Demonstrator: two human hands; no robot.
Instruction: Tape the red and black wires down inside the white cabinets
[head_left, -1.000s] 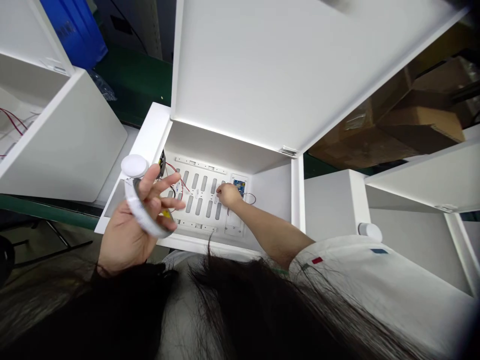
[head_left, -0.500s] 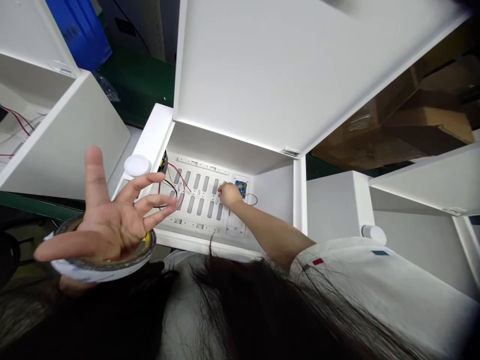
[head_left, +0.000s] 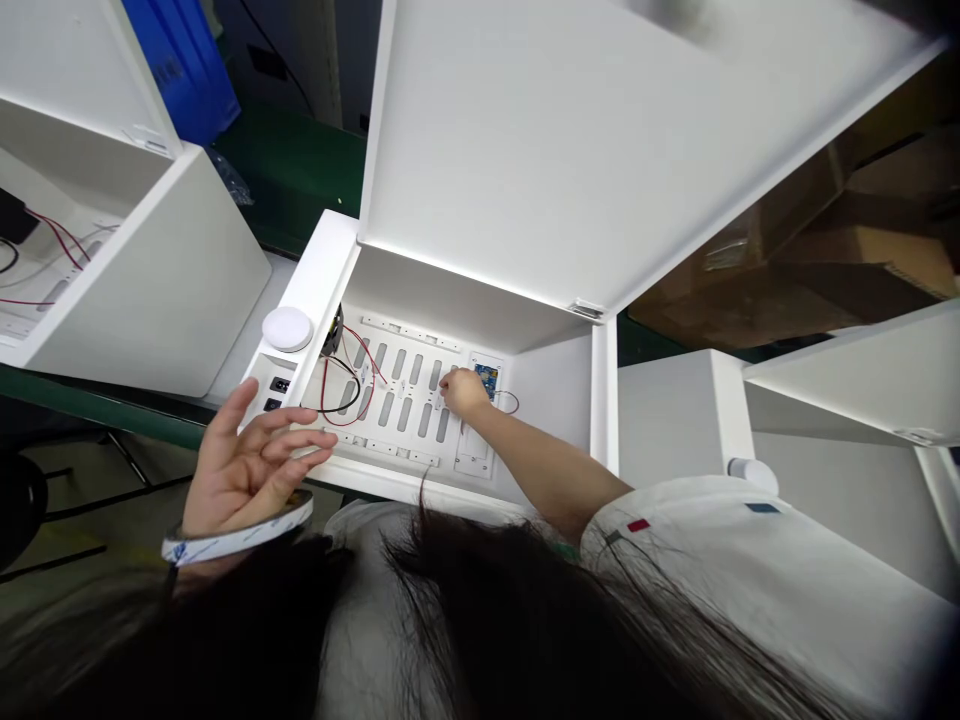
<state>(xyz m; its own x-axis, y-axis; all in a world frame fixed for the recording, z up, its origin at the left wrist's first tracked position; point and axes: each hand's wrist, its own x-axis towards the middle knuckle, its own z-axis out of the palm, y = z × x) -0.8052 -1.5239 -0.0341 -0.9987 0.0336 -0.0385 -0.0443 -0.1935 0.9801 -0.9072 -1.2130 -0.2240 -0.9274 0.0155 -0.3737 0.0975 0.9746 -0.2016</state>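
An open white cabinet (head_left: 322,270) lies below me with its door (head_left: 570,130) swung up. My right hand (head_left: 463,392) reaches down inside, fingers curled in a pinch on the slotted back panel (head_left: 397,395) beside a small blue circuit board (head_left: 487,378); what it pinches is hidden. My left hand (head_left: 244,470) hovers at the cabinet's near left corner with fingers spread and empty. A roll of white tape (head_left: 236,540) rings its wrist like a bracelet. Red and black wires (head_left: 345,385) loop at the panel's left side.
A round white knob (head_left: 287,328) sits on the cabinet's left rim. Another open white cabinet (head_left: 142,270) with red wires stands at left, more white cabinets (head_left: 675,410) at right. Brown cardboard boxes (head_left: 825,250) lie behind, a blue bin (head_left: 187,60) at the top left. My dark hair fills the bottom.
The tape roll slid from my left fingers down onto the wrist. The left hand then lowered toward the cabinet's near edge, fingers still spread. The right hand stayed on the panel.
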